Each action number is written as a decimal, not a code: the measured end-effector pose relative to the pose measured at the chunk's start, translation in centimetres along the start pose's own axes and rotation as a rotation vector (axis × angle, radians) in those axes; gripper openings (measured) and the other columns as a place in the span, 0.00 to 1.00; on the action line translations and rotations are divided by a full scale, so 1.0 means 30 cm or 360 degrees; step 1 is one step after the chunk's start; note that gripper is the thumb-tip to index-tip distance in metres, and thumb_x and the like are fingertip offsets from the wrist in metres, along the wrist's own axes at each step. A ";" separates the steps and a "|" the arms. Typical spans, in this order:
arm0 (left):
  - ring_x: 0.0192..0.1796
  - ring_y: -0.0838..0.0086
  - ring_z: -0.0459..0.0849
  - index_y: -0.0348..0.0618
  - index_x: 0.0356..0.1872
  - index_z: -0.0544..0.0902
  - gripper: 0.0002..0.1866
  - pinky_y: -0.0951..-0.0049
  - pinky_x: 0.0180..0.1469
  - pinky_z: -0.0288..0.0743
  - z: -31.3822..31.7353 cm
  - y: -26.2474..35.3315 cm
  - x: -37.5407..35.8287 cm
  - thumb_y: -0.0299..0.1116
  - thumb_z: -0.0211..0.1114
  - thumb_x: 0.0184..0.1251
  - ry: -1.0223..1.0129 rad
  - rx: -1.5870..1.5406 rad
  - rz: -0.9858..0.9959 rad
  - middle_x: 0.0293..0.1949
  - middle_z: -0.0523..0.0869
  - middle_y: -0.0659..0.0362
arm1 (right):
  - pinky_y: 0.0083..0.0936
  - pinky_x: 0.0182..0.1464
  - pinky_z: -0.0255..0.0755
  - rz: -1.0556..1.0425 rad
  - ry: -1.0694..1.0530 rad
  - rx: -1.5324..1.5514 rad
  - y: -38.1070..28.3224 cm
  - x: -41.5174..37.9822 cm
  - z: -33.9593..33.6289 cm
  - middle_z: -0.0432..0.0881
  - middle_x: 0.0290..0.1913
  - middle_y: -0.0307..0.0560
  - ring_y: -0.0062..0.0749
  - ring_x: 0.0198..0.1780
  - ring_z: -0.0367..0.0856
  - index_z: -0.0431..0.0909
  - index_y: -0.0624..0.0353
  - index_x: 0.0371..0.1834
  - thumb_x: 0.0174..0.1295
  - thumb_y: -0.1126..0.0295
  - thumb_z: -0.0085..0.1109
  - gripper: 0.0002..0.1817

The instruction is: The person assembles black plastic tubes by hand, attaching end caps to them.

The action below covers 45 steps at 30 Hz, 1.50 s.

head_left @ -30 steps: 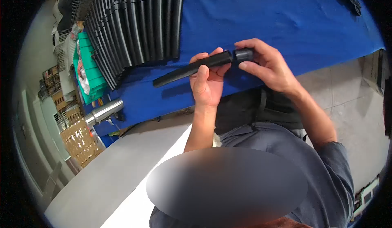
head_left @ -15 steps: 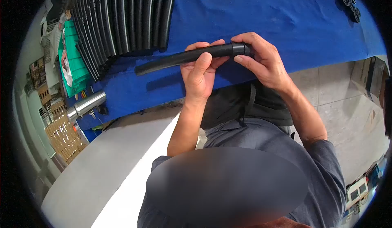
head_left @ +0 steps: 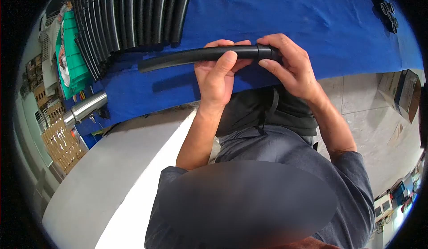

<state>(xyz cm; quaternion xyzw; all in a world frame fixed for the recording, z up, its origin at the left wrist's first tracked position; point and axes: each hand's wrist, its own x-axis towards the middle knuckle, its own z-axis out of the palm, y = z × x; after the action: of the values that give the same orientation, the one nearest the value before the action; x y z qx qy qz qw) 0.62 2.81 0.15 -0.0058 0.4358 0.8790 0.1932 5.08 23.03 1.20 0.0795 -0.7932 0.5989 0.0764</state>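
A black plastic pipe is held roughly level above the near edge of the blue cloth, its free end pointing left. My left hand wraps round its middle, thumb on the near side and fingers behind. At the pipe's right end sits a short black collar. My right hand grips this collar between the thumb below and the fingers above. The far tip of the collar is hidden by my right hand.
Many similar black pipes lie side by side at the upper left of the blue cloth. Several black rings are grouped at upper right. A green bin and a metal cylinder stand left; a cardboard box is at right.
The pipe's free end has shifted slightly left and up in view, and the pipe lies a little more level. Both hands keep their hold. The whole view has shifted slightly.
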 end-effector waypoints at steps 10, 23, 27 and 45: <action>0.52 0.56 0.92 0.36 0.52 0.83 0.11 0.55 0.54 0.92 0.028 0.003 -0.003 0.23 0.68 0.72 0.0073 0.0024 -0.0013 0.50 0.89 0.39 | 0.34 0.52 0.78 -0.0088 0.0038 -0.0061 0.001 -0.002 0.015 0.83 0.50 0.55 0.47 0.49 0.85 0.79 0.67 0.59 0.66 0.72 0.69 0.19; 0.60 0.54 0.88 0.37 0.63 0.79 0.22 0.53 0.61 0.87 -0.013 0.015 0.001 0.33 0.72 0.72 -0.0290 0.0019 -0.0042 0.61 0.84 0.41 | 0.28 0.48 0.77 0.0403 -0.0122 0.0249 -0.046 0.027 0.002 0.85 0.44 0.47 0.27 0.44 0.83 0.82 0.64 0.53 0.63 0.67 0.75 0.19; 0.63 0.50 0.86 0.40 0.67 0.76 0.22 0.49 0.66 0.83 -0.043 0.034 -0.027 0.32 0.66 0.77 -0.0288 -0.0276 -0.0082 0.64 0.82 0.38 | 0.23 0.46 0.77 0.0330 -0.0080 0.0330 -0.045 0.026 0.010 0.85 0.40 0.40 0.20 0.43 0.80 0.80 0.64 0.56 0.64 0.68 0.75 0.21; 0.71 0.46 0.79 0.38 0.63 0.77 0.19 0.47 0.72 0.78 -0.073 0.004 -0.020 0.32 0.67 0.76 -0.0188 -0.0337 -0.0048 0.66 0.81 0.38 | 0.27 0.45 0.77 0.0384 -0.0111 0.0183 -0.043 0.044 0.012 0.85 0.40 0.42 0.24 0.42 0.81 0.80 0.63 0.55 0.64 0.70 0.73 0.19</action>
<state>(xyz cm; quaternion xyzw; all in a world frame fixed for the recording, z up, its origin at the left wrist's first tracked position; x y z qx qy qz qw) 0.79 0.85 -1.01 0.0192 0.3284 0.9159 0.2299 4.07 22.30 2.60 0.0085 -0.7637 0.6449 -0.0287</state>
